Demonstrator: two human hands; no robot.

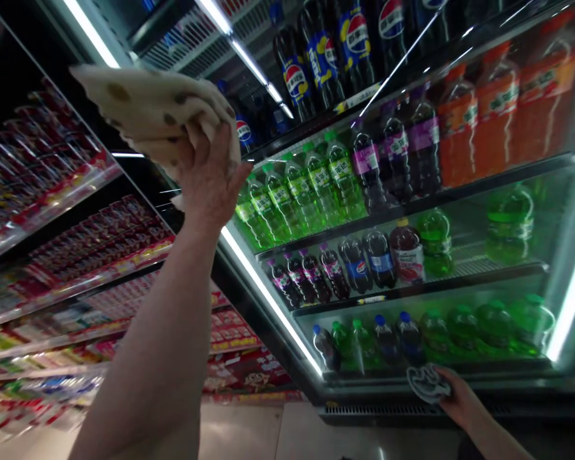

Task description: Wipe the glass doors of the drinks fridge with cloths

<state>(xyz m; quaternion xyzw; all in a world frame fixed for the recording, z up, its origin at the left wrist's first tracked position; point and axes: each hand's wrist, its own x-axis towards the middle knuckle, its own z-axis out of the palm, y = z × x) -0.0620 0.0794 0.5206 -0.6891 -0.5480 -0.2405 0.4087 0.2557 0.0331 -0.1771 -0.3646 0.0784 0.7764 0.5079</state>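
Observation:
My left hand (209,182) is raised high and grips a bunched cream cloth with brown spots (148,105), held up at the top left corner of a glass-fronted drinks fridge (268,297). My left forearm runs up from the bottom left of the view. My right hand (462,401) is low at the bottom right and holds a small dark-and-white patterned cloth or pad (429,383) against the fridge's bottom frame.
Behind the glass, shelves carry cola bottles (326,54), orange soda (498,108), purple soda (397,150) and green bottles (306,188). Left of the fridge run open store shelves of red packaged goods (76,255). A pale tiled floor (249,434) lies below.

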